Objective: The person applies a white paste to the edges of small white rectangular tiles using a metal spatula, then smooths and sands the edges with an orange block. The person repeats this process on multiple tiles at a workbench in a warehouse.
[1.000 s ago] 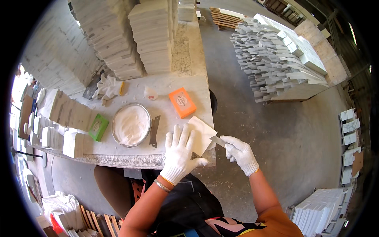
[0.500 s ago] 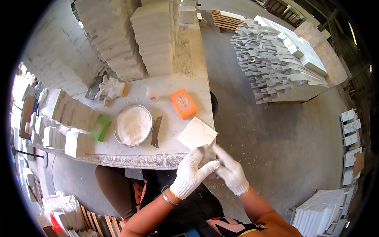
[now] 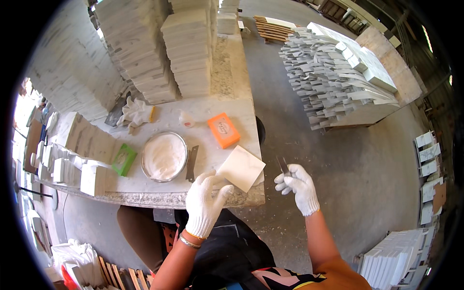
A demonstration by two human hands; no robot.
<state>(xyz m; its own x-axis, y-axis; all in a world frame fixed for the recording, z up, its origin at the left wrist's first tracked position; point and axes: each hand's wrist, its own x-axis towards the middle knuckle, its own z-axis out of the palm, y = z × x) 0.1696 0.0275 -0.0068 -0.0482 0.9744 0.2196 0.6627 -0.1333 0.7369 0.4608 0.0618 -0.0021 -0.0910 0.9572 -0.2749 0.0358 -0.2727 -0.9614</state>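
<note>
My right hand, in a white knit glove, is closed around a thin dark blade-like scraper that points up, off the table's right edge; its handle is hidden in my fingers. My left hand, gloved the same way, is held over the table's front edge with its fingers apart and nothing in them. Its fingertips come close to the left corner of a white marble tile; whether they touch it I cannot tell. A round bowl of white paste stands to the left, with a flat metal putty knife lying beside it.
An orange box, a small white container and a green box are on the table. A spare glove lies farther back. Tall stacks of tiles rise behind. Across the floor stands a pallet of stone strips.
My hands were together in front of the tile and have moved apart, left hand leftward, right hand out to the right with the scraper. The tile has turned slightly.
</note>
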